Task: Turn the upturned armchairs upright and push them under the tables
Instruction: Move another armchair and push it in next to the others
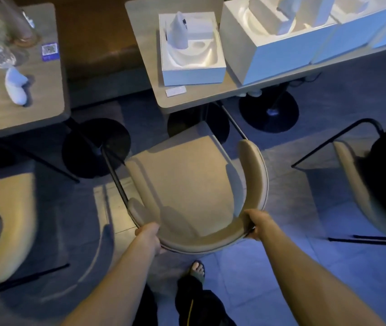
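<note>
Beige upholstery covered the armchair [187,184], which stood upright on the floor just near of the worktop [187,102], its open seat front pointing far toward the worktop edge and its curved back rim toward the person. The left hand [148,238] was clamped on the near-left curve of the back rim, and the right hand [256,223] was clamped on the near-right curve, fingers of both wrapped over the rim; the fingertips themselves were hidden behind the padding. Both hands sat about equally close to the chair, one on each side of its middle line. The chair's front-to-back axis ran near to far, slightly angled, roughly in line with the worktop's dark pedestal base [199,128]. By my judgement the turning-up was done for this chair and a straight push away from the body remained, the seat front already close to the worktop edge. Another armchair [6,222] lay at the left.
</note>
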Available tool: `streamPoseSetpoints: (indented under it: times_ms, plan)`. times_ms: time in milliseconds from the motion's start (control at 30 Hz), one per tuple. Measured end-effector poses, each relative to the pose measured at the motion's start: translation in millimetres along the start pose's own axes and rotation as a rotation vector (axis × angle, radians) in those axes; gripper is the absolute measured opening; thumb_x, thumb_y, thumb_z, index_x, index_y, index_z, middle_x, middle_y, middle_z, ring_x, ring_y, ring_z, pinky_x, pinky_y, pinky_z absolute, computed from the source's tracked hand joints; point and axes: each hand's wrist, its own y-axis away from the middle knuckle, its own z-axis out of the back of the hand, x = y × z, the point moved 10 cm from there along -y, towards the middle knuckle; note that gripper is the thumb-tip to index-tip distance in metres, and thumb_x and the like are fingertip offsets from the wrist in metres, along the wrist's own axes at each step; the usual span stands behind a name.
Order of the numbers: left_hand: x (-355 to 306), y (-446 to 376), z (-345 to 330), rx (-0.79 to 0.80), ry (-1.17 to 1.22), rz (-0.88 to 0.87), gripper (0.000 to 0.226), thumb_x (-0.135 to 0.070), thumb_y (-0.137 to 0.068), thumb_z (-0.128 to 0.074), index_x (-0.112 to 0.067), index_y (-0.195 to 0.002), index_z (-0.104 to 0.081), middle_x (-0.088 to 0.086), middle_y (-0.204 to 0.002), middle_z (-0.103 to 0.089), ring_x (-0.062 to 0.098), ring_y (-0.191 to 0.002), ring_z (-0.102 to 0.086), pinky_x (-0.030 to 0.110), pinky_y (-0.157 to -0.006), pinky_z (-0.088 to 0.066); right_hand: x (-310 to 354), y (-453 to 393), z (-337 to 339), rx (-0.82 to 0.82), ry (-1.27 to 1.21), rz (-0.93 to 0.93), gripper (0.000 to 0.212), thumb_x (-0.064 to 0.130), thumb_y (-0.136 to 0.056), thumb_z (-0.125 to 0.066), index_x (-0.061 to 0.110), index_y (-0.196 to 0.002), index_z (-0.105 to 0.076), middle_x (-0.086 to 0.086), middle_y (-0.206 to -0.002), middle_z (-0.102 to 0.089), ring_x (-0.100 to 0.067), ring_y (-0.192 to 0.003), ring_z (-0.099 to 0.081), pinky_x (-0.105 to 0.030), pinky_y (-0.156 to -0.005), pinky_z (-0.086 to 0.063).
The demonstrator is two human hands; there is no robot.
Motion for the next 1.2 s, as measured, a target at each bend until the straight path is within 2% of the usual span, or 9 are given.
streamPoseSetpoints:
  times_ms: [100, 200, 267, 400, 500, 700, 867, 967, 1200]
  plan:
    - [1, 12, -3, 0.013, -0.004, 0.009, 0.035, -0.011, -0.097, -0.052, -0.008, -0.132, -0.052, 0.016, -0.128, -0.063, 0.034, -0.116, -0.061, 0.055, -0.083, -0.05, 1, 5, -3, 0.012, 0.035, -0.026, 0.041, 0.002, -0.093, -0.057, -0.002, -0.133, -0.045, -0.02, -0.102, -0.054, -0.039, -0.094, -0.056, -0.054, -0.073, -0.05]
    - [-1, 19, -1, 0.013, -0.008, -0.015, 0.036, -0.008, -0.099, -0.046, -0.005, -0.135, -0.05, 0.018, -0.13, -0.061, 0.035, -0.119, -0.059, 0.053, -0.083, -0.049, 2, 10, -7, 0.017, 0.073, -0.021, 0.033, 0.0, -0.095, -0.054, -0.003, -0.128, -0.049, -0.019, -0.092, -0.055, -0.045, -0.116, -0.056, -0.056, -0.088, -0.048]
    - [-4, 19, 1, 0.045, 0.043, -0.04, 0.037, -0.006, -0.099, -0.045, -0.005, -0.136, -0.048, 0.02, -0.131, -0.059, 0.038, -0.118, -0.058, 0.055, -0.083, -0.05, 2, 17, -11, 0.039, 0.08, -0.014, 0.024, 0.0, -0.095, -0.054, -0.001, -0.118, -0.05, -0.017, -0.081, -0.052, -0.045, -0.111, -0.056, -0.057, -0.09, -0.047]
    - [-15, 9, 20, 0.072, 0.074, -0.075, 0.038, -0.005, -0.098, -0.045, -0.007, -0.137, -0.047, 0.02, -0.131, -0.06, 0.039, -0.116, -0.059, 0.055, -0.069, -0.05, -7, 25, -22, 0.08, 0.059, -0.009, 0.028, 0.003, -0.095, -0.058, -0.001, -0.12, -0.047, -0.02, -0.086, -0.055, -0.042, -0.094, -0.057, -0.054, -0.062, -0.055]
    - [-27, -5, 45, 0.058, 0.037, -0.099, 0.037, -0.007, -0.099, -0.044, -0.006, -0.136, -0.047, 0.019, -0.128, -0.062, 0.037, -0.114, -0.061, 0.052, -0.069, -0.051, -19, 33, -40, 0.101, 0.058, -0.015, 0.013, 0.001, -0.095, -0.057, -0.002, -0.104, -0.05, -0.02, -0.081, -0.056, -0.039, -0.077, -0.059, -0.044, -0.036, -0.053]
    - [-55, -13, 97, 0.033, -0.011, -0.148, 0.037, -0.005, -0.099, -0.044, -0.003, -0.136, -0.045, 0.018, -0.132, -0.058, 0.036, -0.121, -0.056, 0.054, -0.088, -0.048, -41, 43, -93, 0.139, 0.025, 0.0, 0.026, 0.0, -0.094, -0.057, 0.001, -0.118, -0.047, -0.02, -0.082, -0.057, -0.036, -0.07, -0.057, -0.039, -0.028, -0.049]
    - [-68, -18, 150, 0.006, 0.016, -0.122, 0.038, -0.005, -0.099, -0.046, -0.001, -0.137, -0.044, 0.021, -0.134, -0.056, 0.036, -0.122, -0.055, 0.057, -0.094, -0.046, -55, 63, -142, 0.182, 0.116, 0.005, 0.022, -0.001, -0.093, -0.057, -0.004, -0.114, -0.052, -0.022, -0.08, -0.058, -0.039, -0.08, -0.06, -0.047, -0.048, -0.057]
    - [-76, -21, 179, 0.006, 0.034, -0.144, 0.037, -0.003, -0.1, -0.044, -0.001, -0.137, -0.043, 0.021, -0.135, -0.055, 0.037, -0.124, -0.053, 0.057, -0.097, -0.044, -65, 69, -171, 0.176, 0.132, 0.006, 0.021, 0.0, -0.094, -0.057, -0.002, -0.113, -0.049, -0.022, -0.082, -0.058, -0.042, -0.087, -0.059, -0.037, -0.031, -0.052]
    - [-96, -36, 251, -0.042, 0.043, -0.147, 0.041, -0.007, -0.099, -0.049, -0.001, -0.139, -0.042, 0.019, -0.137, -0.054, 0.038, -0.125, -0.052, 0.055, -0.097, -0.044, -84, 67, -242, 0.209, 0.085, 0.052, 0.053, 0.003, -0.086, -0.066, 0.009, -0.132, -0.039, -0.028, -0.121, -0.057, -0.045, -0.102, -0.062, -0.041, -0.041, -0.056]
